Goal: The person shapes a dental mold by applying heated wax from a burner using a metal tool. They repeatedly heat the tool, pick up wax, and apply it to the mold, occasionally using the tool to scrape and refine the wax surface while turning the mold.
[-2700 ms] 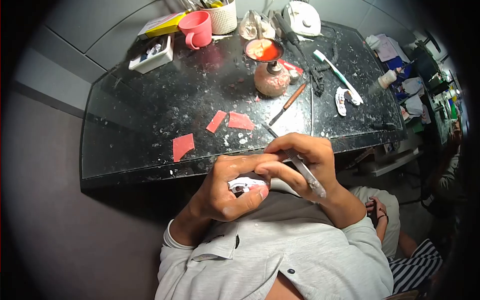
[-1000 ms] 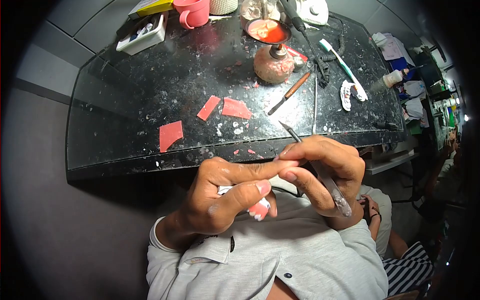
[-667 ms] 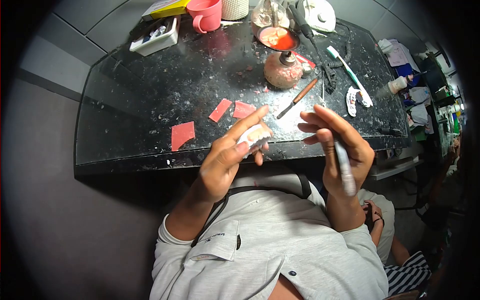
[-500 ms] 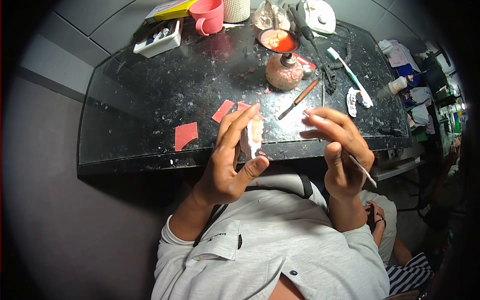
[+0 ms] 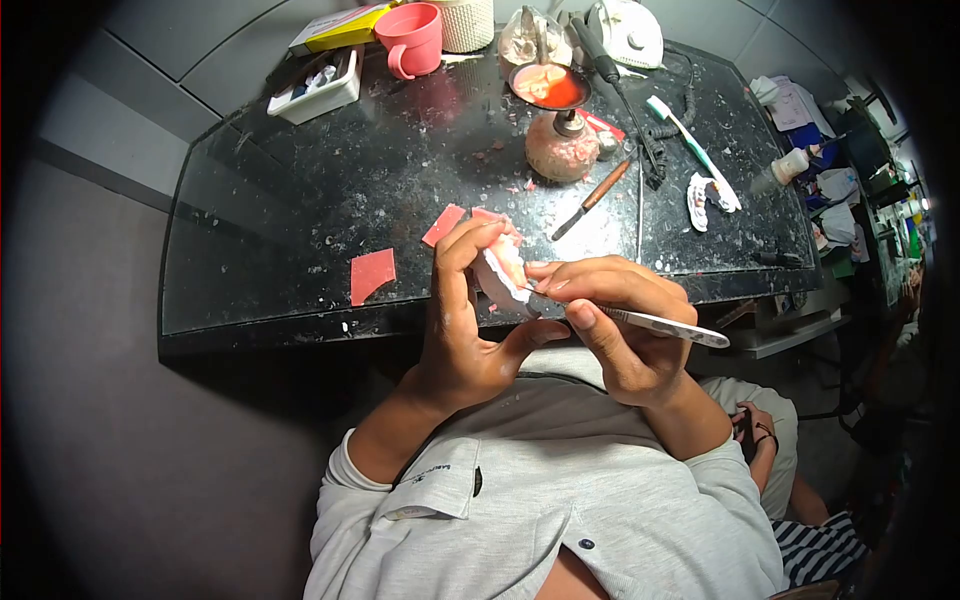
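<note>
My left hand (image 5: 462,335) is closed round a white plaster dental cast (image 5: 503,278) with pink wax along it, above the table's front edge. In my right hand (image 5: 635,315) is a slim metal carving tool (image 5: 680,328), gripped between thumb and fingers. Its thin tip meets the near end of the cast, and the flat handle points right. Just beyond my left hand lie pink wax pieces (image 5: 443,226), with a larger wax sheet (image 5: 373,277) to the left.
A wax-spattered burner (image 5: 560,150) stands at centre back under a pan of red wax (image 5: 562,90). Nearby on the black table (image 5: 280,220) are a wooden-handled wax knife (image 5: 606,187), a toothbrush (image 5: 690,140) and another cast (image 5: 698,205). Behind are a pink mug (image 5: 415,40) and white tray (image 5: 320,95). Another person's hand (image 5: 757,428) shows lower right.
My right hand has moved left to the cast and turned the tool so its tip reaches the cast. The cast has tilted in my left hand.
</note>
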`<state>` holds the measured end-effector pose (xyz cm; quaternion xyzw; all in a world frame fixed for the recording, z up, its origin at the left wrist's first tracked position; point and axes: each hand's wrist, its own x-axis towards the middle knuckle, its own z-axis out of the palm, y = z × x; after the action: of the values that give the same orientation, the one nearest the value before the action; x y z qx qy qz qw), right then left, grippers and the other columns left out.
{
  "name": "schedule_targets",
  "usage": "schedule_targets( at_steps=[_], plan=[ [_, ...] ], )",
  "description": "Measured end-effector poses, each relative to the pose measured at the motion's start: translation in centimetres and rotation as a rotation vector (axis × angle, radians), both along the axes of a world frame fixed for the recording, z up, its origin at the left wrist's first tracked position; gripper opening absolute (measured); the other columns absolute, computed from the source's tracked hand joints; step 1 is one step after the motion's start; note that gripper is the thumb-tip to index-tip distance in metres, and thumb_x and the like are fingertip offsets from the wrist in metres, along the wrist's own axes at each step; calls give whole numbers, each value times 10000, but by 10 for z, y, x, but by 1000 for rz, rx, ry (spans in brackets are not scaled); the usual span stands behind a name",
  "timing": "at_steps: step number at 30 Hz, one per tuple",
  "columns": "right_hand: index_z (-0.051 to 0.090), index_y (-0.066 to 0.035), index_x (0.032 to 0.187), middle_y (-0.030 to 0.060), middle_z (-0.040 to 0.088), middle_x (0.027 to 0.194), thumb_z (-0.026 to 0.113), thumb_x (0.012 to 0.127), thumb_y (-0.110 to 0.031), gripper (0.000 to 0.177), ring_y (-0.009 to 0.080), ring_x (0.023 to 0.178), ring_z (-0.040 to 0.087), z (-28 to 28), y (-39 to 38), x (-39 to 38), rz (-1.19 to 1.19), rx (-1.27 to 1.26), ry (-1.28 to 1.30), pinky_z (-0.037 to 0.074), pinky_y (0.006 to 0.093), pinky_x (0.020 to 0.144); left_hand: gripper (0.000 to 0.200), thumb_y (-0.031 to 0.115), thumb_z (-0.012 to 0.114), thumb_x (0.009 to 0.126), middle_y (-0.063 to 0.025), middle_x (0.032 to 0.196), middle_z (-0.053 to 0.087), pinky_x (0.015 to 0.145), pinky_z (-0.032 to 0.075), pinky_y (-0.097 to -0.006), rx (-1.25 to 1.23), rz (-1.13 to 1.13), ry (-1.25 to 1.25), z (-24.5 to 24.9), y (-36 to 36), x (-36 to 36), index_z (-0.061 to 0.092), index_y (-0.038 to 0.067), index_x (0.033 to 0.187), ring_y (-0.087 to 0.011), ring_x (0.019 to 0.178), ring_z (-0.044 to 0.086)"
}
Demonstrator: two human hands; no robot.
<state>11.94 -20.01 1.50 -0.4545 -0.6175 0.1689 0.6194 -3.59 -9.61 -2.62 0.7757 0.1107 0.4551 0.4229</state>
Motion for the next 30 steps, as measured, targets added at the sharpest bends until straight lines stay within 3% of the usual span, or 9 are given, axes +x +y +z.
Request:
schedule_targets(
  at_steps=[1, 3, 5, 8, 10, 16, 26, 28, 30],
  plan=[
    [707, 56, 999, 196, 734, 993, 703, 855, 41, 145, 280, 937, 732, 0, 0, 0, -17, 19, -5, 575, 342, 826, 805, 284, 837, 818, -179, 1307, 483, 1047, 417, -408, -2, 1, 1, 3, -1, -1, 377, -49, 1389, -284, 1227, 507],
    [704, 56, 997, 194, 733, 987, 711, 850, 41, 147, 280, 931, 733, 2, -1, 2, -31, 35, -10, 576, 343, 827, 675, 257, 729, 915, -183, 1301, 519, 966, 465, -355, -547, -318, -37, 13, -2, -6, 401, -74, 1404, -237, 1120, 571],
    [701, 51, 986, 185, 733, 962, 727, 840, 38, 148, 279, 908, 735, 7, -4, 6, -20, 45, -73, 581, 360, 843, 559, 362, 445, 1007, -172, 1240, 590, 735, 500, -258, -723, -447, -56, 16, 3, -10, 555, -95, 1309, -160, 922, 626],
    [704, 42, 971, 167, 733, 945, 753, 822, 21, 158, 285, 909, 735, 10, -3, 4, 51, 74, -109, 585, 395, 873, 578, 352, 357, 1010, -253, 1233, 603, 721, 538, -317, -712, -526, -4, 15, 11, -17, 609, -144, 1167, -246, 928, 666],
    [711, 36, 969, 154, 740, 956, 770, 810, -10, 176, 295, 941, 735, 12, -4, 2, 95, 63, -150, 578, 421, 902, 562, 326, 355, 1004, -268, 1114, 650, 657, 532, -301, -935, -567, -11, 17, 8, -21, 630, -159, 1079, -243, 804, 679],
    [718, 14, 960, 130, 750, 951, 774, 818, -67, 172, 292, 1000, 729, 6, -2, 0, 123, 28, -123, 555, 463, 959, 518, 245, 347, 967, -233, 800, 690, 574, 531, -312, -709, -467, 63, 24, 10, -20, 652, -170, 922, -238, 656, 673],
    [722, 5, 942, 119, 751, 929, 773, 815, -96, 171, 286, 959, 738, 6, 0, -1, 144, 30, -130, 578, 447, 934, 526, 293, 345, 973, -190, 749, 714, 635, 539, -279, -647, -563, 85, 20, 16, -23, 689, -97, 898, -200, 665, 690],
    [725, 4, 932, 122, 751, 913, 780, 801, -86, 168, 285, 918, 744, 6, -1, 0, 164, 16, -125, 595, 427, 902, 447, 134, 348, 1003, -243, 699, 678, 536, 542, -297, -458, -503, 5, 23, 13, -20, 643, -126, 789, -251, 517, 657],
    [725, 4, 925, 123, 750, 907, 784, 794, -82, 168, 285, 902, 745, 5, 0, 0, 166, 19, -121, 600, 414, 886, 436, 113, 350, 1009, -244, 698, 678, 525, 540, -291, -420, -509, -6, 23, 14, -21, 639, -120, 780, -249, 512, 658]
  ],
)
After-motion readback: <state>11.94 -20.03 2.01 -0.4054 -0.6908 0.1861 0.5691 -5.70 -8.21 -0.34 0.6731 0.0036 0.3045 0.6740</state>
